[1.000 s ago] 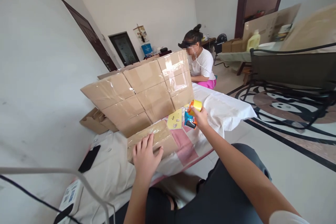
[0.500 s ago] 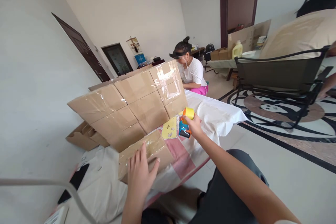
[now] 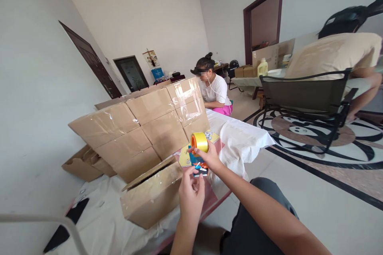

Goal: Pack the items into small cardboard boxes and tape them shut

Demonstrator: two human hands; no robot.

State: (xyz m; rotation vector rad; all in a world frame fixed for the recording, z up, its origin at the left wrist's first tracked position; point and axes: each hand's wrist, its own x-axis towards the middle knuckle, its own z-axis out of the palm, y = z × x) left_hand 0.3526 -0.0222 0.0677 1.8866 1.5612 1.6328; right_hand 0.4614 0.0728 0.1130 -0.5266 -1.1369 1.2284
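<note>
In my right hand point(image 3: 212, 157) I grip a tape dispenser point(image 3: 194, 161), blue and orange, carrying a roll of yellow tape point(image 3: 200, 142). My left hand point(image 3: 190, 189) is at the dispenser's lower end, its fingers curled; whatever is between them is too small to make out. To the left of my hands stands a cardboard box point(image 3: 152, 197) with a dark gap along its top. Behind it rises a stack of taped cardboard boxes point(image 3: 161, 127).
A white cloth point(image 3: 239, 131) covers the table. An open carton point(image 3: 82, 163) is at the left. Across the table a person in a white shirt point(image 3: 217, 89) sits. A folding chair point(image 3: 305, 91) and another person point(image 3: 335, 55) are at the right.
My left hand has left the box top and moved right to the dispenser. The dispenser has come closer and left. The box now sits more upright, its top gap showing.
</note>
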